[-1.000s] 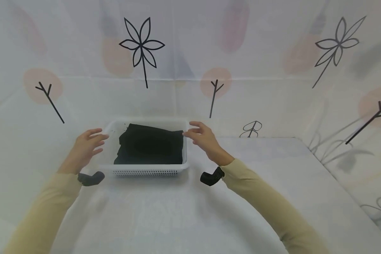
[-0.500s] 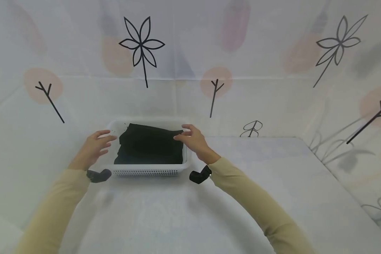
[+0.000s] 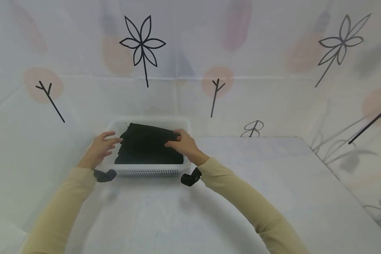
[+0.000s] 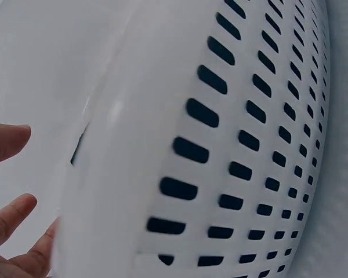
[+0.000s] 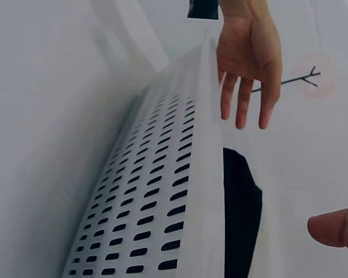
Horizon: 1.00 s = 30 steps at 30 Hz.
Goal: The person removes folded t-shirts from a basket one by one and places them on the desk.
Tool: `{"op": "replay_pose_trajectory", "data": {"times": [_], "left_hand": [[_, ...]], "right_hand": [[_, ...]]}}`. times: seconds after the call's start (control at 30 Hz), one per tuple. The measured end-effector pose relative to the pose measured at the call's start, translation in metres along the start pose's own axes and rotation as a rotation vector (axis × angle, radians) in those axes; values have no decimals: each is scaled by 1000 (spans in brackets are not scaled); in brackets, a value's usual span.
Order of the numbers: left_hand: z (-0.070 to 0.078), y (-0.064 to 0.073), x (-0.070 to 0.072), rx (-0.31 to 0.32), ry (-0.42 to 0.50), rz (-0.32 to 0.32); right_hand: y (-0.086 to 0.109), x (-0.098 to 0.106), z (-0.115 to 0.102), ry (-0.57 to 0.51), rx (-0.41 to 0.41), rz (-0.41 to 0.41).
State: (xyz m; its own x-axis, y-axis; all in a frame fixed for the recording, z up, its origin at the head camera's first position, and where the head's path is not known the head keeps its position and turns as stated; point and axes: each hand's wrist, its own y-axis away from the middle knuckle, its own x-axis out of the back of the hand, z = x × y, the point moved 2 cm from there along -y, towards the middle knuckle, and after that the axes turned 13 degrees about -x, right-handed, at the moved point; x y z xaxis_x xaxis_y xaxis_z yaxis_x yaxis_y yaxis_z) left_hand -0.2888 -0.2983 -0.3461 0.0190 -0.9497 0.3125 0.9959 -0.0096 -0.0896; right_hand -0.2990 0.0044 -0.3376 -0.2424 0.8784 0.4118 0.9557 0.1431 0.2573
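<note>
A folded black cloth (image 3: 146,146) lies inside a white plastic basket (image 3: 146,167) with slotted walls. My left hand (image 3: 101,146) hovers at the basket's left side, fingers spread and fingertips at the cloth's left edge. Above the cloth's right side is my right hand (image 3: 184,145), thumb and fingers apart. The right wrist view shows the left hand (image 5: 249,63) with straight fingers over the basket rim, and the cloth (image 5: 240,214) behind the rim. In the left wrist view the basket wall (image 4: 243,150) fills the middle, with the left fingers (image 4: 14,217) beyond it.
The basket stands on a white-covered table (image 3: 241,183), near its back. Behind rises a pale cloth backdrop (image 3: 184,98) printed with plants. Each wrist carries a black camera mount, such as the right one (image 3: 190,177).
Both hands have moved inward over the basket: the left toward the right, the right toward the left and slightly lower. The cloth and basket have stayed in place.
</note>
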Motion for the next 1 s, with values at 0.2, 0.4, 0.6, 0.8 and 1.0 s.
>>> {"op": "replay_pose_trajectory", "data": {"times": [0.2, 0.4, 0.6, 0.8, 1.0], "left_hand": [[3, 0, -5, -10, -15, 23], [-3, -5, -8, -2, -32, -14], [-13, -9, -10, 25, -59, 6], [-19, -13, -14, 53, -99, 28], [-18, -13, -20, 59, -112, 35]], "right_hand": [[-4, -7, -4, 9, -12, 6], [-10, -14, -6, 24, -35, 15], [-19, -18, -6, 36, -53, 13], [-26, -21, -4, 40, -68, 17], [-33, -22, 0, 31, -97, 17]]}}
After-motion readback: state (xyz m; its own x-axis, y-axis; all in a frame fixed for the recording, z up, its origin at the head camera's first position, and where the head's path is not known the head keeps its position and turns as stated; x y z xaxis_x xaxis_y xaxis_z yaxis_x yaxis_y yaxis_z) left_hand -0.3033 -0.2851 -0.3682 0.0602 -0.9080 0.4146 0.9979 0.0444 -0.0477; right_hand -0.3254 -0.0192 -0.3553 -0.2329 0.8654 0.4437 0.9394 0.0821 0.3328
